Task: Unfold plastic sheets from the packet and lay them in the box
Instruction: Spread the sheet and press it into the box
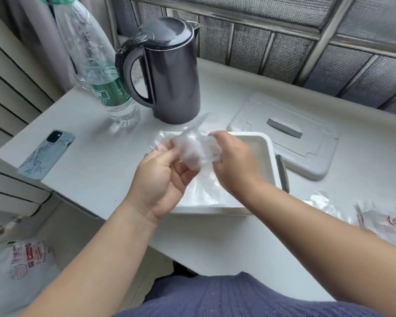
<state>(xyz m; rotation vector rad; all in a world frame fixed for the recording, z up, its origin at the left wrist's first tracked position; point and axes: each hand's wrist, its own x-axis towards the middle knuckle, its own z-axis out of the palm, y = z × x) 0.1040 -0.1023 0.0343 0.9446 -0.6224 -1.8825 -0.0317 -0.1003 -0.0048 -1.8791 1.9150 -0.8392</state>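
A thin clear plastic sheet (192, 148), partly folded and crumpled, hangs above the white box (269, 154). My left hand (160, 179) pinches its left edge between thumb and fingers. My right hand (231, 161) grips its right side with curled fingers. Clear plastic lies inside the box under my hands. The packet (384, 223), clear with red print, lies on the table at the right edge. A loose crumpled bit of clear plastic (320, 202) lies beside it.
The box's white lid (284, 136) with a grey slot lies behind the box. A dark kettle (169, 69) and a plastic water bottle (101, 72) stand at the back left. A phone (47, 154) lies near the table's left edge. A printed bag (25, 268) sits low left.
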